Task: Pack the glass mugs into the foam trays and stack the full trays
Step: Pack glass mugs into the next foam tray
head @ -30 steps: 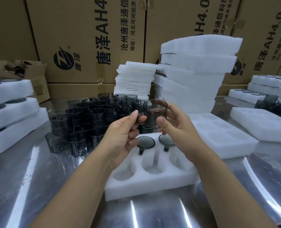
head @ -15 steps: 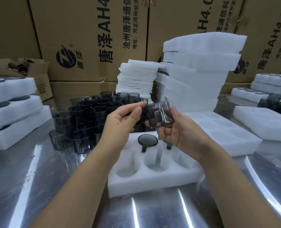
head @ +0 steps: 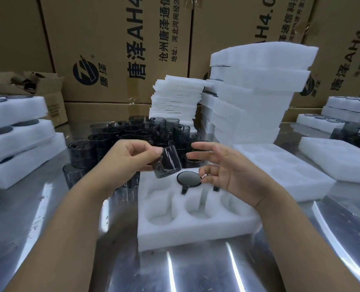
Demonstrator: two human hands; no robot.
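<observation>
Glass mug (head: 167, 163) hangs tilted just above the back-left corner of the foam tray (head: 196, 232), pinched by its wall between the thumb and fingers of the left hand (head: 130, 159). The right hand (head: 223, 169) hovers over the tray's back-right part, fingers spread and holding nothing. One seated mug (head: 189, 179) fills the tray's back-middle pocket, its handle lying in a slot. To seat this one well, level it over a free pocket, turn its handle to match that slot, then press down evenly.
</observation>
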